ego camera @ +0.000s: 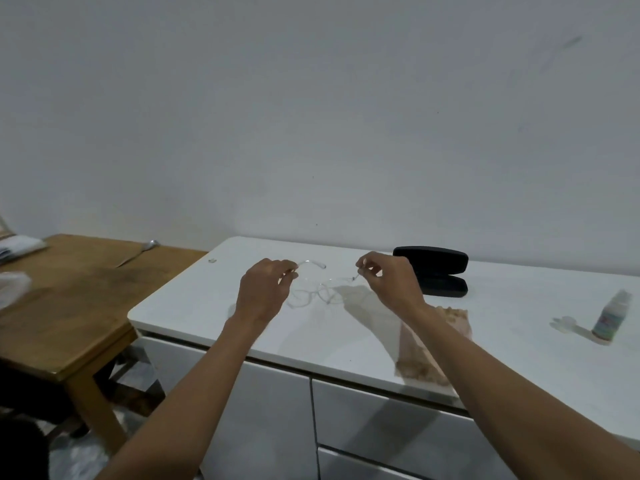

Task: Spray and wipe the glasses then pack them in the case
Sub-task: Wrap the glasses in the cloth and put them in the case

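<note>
Clear-framed glasses [317, 293] hang just above the white cabinet top [194, 303], lenses toward me. My left hand [265, 289] pinches the left temple arm and my right hand [389, 277] pinches the tip of the right temple arm, holding the arms spread apart. A black glasses case [438, 271] lies open behind my right hand. A beige wiping cloth [450, 318] lies flat under my right forearm, partly hidden by it. A small spray bottle [610, 317] stands at the far right, with its clear cap [565, 323] lying beside it.
A wooden table [69, 306] adjoins the cabinet on the left, carrying a metal utensil [136, 254], papers [17, 247] and a plastic bag [12, 289]. A tiny clear piece [212, 260] lies near the cabinet's back left corner. Drawers [381, 420] front the cabinet below.
</note>
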